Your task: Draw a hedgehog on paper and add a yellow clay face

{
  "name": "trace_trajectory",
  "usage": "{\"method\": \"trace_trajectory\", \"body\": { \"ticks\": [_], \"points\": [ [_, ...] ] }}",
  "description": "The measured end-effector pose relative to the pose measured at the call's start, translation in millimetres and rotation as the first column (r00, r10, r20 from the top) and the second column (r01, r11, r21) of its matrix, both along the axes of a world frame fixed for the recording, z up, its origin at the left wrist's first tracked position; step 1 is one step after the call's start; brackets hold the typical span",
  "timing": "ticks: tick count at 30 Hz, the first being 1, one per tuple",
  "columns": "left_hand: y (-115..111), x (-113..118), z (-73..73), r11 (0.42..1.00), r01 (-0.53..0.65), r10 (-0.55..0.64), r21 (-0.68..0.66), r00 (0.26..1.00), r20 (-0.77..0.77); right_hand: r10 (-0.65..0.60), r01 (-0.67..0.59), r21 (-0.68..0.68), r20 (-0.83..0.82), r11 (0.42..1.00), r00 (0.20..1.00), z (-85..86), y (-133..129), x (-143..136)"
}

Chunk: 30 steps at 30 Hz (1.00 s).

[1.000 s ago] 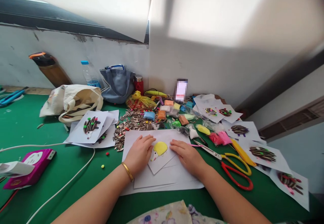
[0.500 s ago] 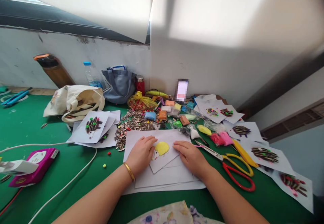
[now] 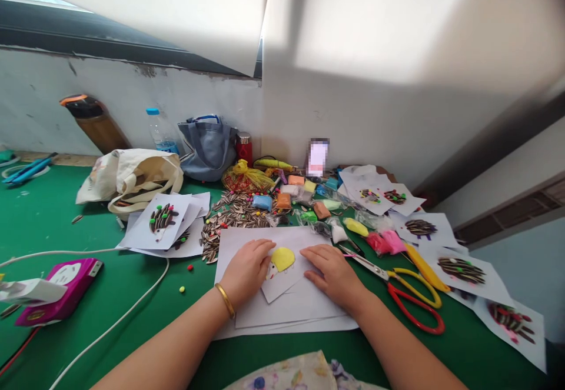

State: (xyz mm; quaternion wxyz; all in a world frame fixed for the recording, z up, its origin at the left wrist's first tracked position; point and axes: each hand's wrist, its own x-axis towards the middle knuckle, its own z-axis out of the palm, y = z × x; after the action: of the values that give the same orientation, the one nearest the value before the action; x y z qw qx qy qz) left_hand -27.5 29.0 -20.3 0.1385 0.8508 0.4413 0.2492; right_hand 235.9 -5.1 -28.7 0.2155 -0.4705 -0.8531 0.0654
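Note:
A small white card with a yellow clay shape point(image 3: 283, 259) lies on larger white sheets point(image 3: 309, 312) in front of me. My left hand point(image 3: 248, 269) rests on the card's left side, fingers stretched out and holding nothing. A gold bangle circles that wrist. On the sheets to the right of the yellow shape lies my right hand point(image 3: 333, 273), its fingers extended and thumb apart, with nothing in it. Part of a drawn face with red and black marks shows beside my left fingertips.
Scissors point(image 3: 415, 296) lie open-bladed at the right, near seed-decorated pictures point(image 3: 461, 269). Sunflower seeds point(image 3: 238, 210) and bagged clay point(image 3: 262, 202) spread behind the sheets. At left are a cloth bag point(image 3: 106, 172), a purple power block point(image 3: 66, 287) and a white cable.
My right thumb has moved away from the fingers, and the right hand has shifted slightly off the card's edge. My left hand has barely moved.

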Motion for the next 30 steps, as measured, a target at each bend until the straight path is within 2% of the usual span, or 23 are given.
{"method": "trace_trajectory", "body": {
  "ticks": [9,17,24,30],
  "points": [
    [-0.5,0.7,7.2,1.000,-0.017,0.017,-0.022,1.000,0.025,-0.038,0.038,0.029,0.019,0.999,0.999,-0.3,-1.6,-0.9],
    [1.7,0.6,3.4,1.000,-0.023,0.023,-0.007,1.000,0.015,-0.044,0.044,-0.001,0.035,0.999,0.998,7.2,-5.8,-1.1],
    [2.8,0.3,1.6,0.997,0.064,-0.064,0.043,0.998,0.004,-0.049,0.057,-0.073,0.103,0.996,0.993,6.8,-5.6,-0.9],
    [1.7,0.5,-3.6,0.999,0.046,-0.045,0.001,0.997,-0.058,-0.063,0.061,0.023,0.085,0.998,0.994,8.8,-4.6,-1.9]
  ]
}}
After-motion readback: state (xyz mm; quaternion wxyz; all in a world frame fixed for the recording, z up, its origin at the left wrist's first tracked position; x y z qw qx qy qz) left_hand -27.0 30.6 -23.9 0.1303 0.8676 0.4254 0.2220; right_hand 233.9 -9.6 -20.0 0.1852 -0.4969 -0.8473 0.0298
